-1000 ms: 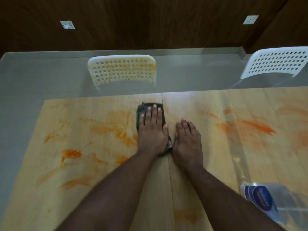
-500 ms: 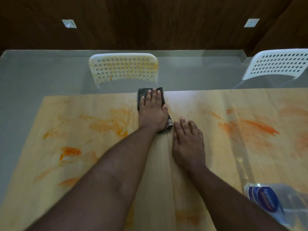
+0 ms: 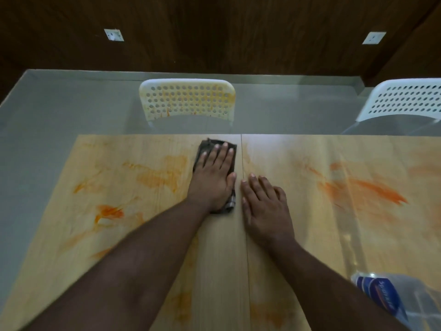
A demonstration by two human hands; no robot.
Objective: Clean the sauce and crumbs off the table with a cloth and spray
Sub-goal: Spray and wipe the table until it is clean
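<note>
Your left hand [image 3: 214,177] lies flat on the dark cloth [image 3: 207,149], fingers straight and slightly fanned, pressing it to the table [image 3: 286,235] rather than gripping it. The cloth sits under that palm with its long axis running away from you; its far end pokes out just past your fingertips, close to the table's far edge, and a corner shows at the heel of the hand. Your right hand [image 3: 265,206] rests just beside it across the centre seam, fingers straight and loosely spread on bare wood, holding nothing. What matters for the next stroke is where the sauce lies from those fingers: the nearest orange smear [image 3: 157,175] sits just to the outside of your left hand, level with the knuckles, and more streaks [image 3: 107,211] lie farther out and back toward you. The heavy smear [image 3: 372,192] on the other side is well apart, beyond your right hand. So the cloth hand is the nearer one, and a sideways sweep outward looks like the shortest move. The spray bottle [image 3: 391,299] lies by your right forearm, back toward you from the fingers.
</note>
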